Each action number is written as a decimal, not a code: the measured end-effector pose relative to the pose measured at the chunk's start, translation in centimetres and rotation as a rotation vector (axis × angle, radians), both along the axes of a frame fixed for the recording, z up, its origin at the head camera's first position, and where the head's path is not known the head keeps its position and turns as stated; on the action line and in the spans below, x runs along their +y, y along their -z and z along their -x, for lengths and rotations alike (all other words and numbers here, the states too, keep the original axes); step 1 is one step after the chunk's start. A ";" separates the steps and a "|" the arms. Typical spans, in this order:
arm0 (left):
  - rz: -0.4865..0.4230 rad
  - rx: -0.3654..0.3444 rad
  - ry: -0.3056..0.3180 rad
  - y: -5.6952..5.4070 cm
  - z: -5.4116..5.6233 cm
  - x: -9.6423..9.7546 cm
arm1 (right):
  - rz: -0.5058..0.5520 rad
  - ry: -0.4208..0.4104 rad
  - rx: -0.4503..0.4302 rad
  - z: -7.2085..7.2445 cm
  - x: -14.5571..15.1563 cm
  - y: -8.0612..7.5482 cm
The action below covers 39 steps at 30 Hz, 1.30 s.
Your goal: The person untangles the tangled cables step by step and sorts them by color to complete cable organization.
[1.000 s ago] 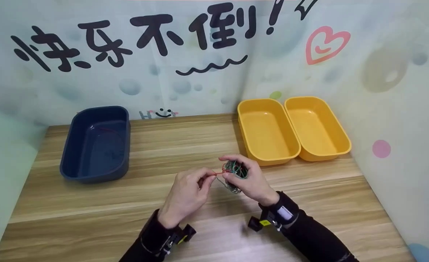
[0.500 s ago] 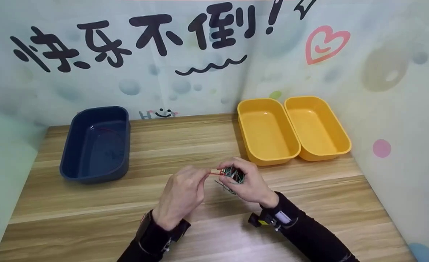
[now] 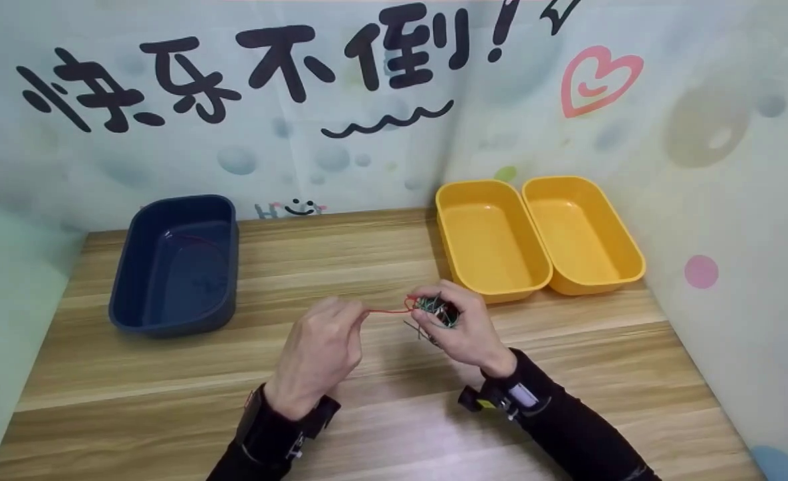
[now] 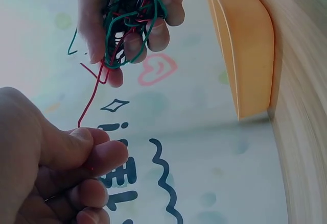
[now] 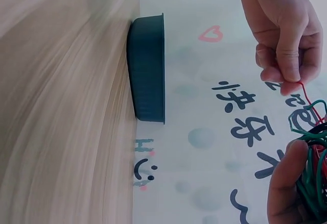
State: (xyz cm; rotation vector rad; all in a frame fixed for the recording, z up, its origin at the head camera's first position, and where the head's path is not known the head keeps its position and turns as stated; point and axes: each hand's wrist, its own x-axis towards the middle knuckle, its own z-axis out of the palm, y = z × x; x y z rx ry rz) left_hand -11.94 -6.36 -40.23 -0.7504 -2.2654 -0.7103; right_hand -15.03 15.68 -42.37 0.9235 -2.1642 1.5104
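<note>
A tangled bundle of thin wires (image 3: 439, 308), green, black and red, is held in my right hand (image 3: 464, 327), its fingers and thumb curled round it. Between thumb and forefinger my left hand (image 3: 317, 351) pinches the end of one red wire (image 3: 388, 311), which stretches taut from the bundle. In the left wrist view the red wire (image 4: 91, 101) runs from the bundle (image 4: 134, 22) down to the pinching fingertips. The right wrist view has the bundle (image 5: 318, 175) only partly in frame. Both hands are above the wooden table.
At the back left stands a dark blue bin (image 3: 173, 267) with a thin red wire (image 3: 196, 239) lying in it. Two yellow bins (image 3: 497, 240) stand side by side at the back right, just beyond my right hand. A printed wall sheet (image 3: 367, 153) rises behind the table.
My left hand has moved left, away from the bundle, drawing out a longer stretch of red wire. My right hand keeps its hold and has shifted only slightly.
</note>
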 end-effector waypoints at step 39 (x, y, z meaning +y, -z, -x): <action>-0.009 0.016 0.026 -1.2 -0.9 -0.3 | 0.166 0.110 -0.345 2.1 1.5 0.1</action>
